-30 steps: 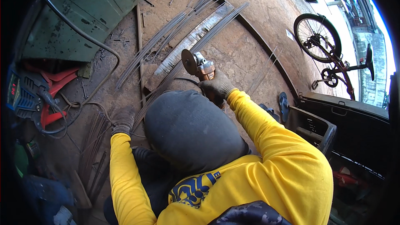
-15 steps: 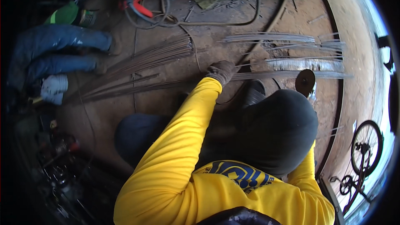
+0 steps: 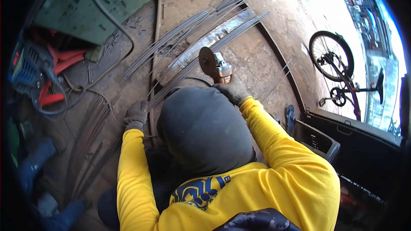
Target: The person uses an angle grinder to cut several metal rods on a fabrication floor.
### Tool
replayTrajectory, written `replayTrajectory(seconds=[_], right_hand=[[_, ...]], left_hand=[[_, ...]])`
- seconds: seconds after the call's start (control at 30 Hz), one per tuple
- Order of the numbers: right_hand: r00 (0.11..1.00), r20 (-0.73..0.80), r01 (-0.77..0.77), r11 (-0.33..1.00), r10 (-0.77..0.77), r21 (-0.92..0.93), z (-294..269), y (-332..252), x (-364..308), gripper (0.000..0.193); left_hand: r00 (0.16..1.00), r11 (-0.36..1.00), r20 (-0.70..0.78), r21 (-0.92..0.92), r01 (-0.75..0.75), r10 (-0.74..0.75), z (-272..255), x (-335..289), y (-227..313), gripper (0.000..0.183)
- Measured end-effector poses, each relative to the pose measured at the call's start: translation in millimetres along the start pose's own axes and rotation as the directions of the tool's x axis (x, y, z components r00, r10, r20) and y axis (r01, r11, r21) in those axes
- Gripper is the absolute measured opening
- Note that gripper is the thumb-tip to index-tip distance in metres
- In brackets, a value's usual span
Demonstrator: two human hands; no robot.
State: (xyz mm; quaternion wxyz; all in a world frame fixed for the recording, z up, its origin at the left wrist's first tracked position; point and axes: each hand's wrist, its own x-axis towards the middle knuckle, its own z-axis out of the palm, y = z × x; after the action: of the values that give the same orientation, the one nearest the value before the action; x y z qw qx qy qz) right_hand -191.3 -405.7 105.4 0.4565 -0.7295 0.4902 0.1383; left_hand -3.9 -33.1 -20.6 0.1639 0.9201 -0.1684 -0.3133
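Observation:
My right hand (image 3: 233, 90), in a grey-brown work glove, is closed around the body of an angle grinder (image 3: 223, 72). The grinder's dark cutting disc (image 3: 208, 60) stands on edge beside the bundle of thin metal rods (image 3: 222, 39). My left hand (image 3: 136, 114), gloved too, is closed at the near end of these rods; its fingertips are partly hidden. A pale, worn metal bar (image 3: 209, 38) lies alongside the rods. My dark-clad knee (image 3: 205, 130) rises between my arms and hides part of the floor.
More rods (image 3: 87, 134) lie at left, near another person's jeans-clad leg (image 3: 36, 162). A blue-and-red machine (image 3: 32, 66) with cables sits beside a green metal box (image 3: 102, 8). A long dark metal edge (image 3: 278, 53) crosses at right; beyond it is a bicycle (image 3: 338, 68).
My view has swung right, so the scene appears shifted left and rotated. The grinder and my right hand, earlier mostly behind my knee, now show clearly. My left hand remains at the rods.

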Motion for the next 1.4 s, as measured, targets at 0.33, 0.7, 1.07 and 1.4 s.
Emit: replayTrajectory(seconds=[0.33,0.7,1.07,1.4], right_hand=[[0.998,-0.002,0.062,0.998,-0.061,0.024,2.8,15.3,2.3,0.086],[1.000,0.008,0.004,1.000,-0.004,-0.005,-9.2,14.9,-1.0,0.090],[1.000,0.009,-0.017,0.998,0.017,-0.064,-9.6,15.6,4.3,0.092],[0.999,0.037,0.040,0.999,-0.039,-0.018,-9.4,-0.3,-2.7,0.087]], left_hand=[[0.996,0.987,0.081,0.162,0.015,-0.029,3.5,2.5,-2.0,0.061],[0.995,0.993,0.098,0.110,-0.039,0.028,34.4,18.2,-20.2,0.059],[0.997,0.994,0.076,0.105,0.006,-0.014,17.1,8.2,-2.7,0.061],[0.993,0.987,0.119,0.163,0.005,-0.025,17.4,19.7,-18.6,0.065]])
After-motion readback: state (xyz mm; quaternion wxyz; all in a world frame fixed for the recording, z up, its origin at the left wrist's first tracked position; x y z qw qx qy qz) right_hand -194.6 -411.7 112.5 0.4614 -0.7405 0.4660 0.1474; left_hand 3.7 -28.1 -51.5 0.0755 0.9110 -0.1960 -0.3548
